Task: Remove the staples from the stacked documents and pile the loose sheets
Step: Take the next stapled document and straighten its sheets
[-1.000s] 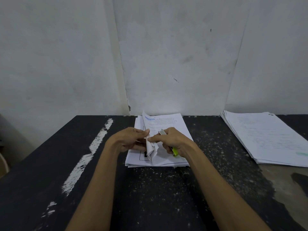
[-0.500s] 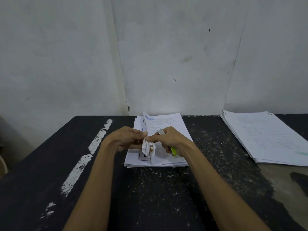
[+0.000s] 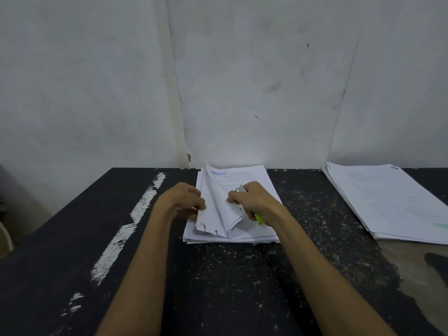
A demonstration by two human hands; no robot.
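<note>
A stack of white printed documents (image 3: 264, 229) lies at the middle of the black table, near the wall. Its top sheets (image 3: 213, 212) are folded over toward the left, with a torn, curled near corner. My left hand (image 3: 183, 200) holds the left edge of these turned sheets, fingers curled at the paper. My right hand (image 3: 254, 202) rests on the page to the right and grips a staple remover (image 3: 259, 218) with a metal tip and a yellow-green handle. The staple itself is not visible.
A second pile of white sheets (image 3: 392, 202) lies at the right of the black table (image 3: 218, 275). A white paint streak (image 3: 126, 229) runs along the table's left part. The grey wall stands right behind the table.
The crumpled corner held up between both hands has been let down; the top sheets now lie folded over to the left, and my hands have moved apart.
</note>
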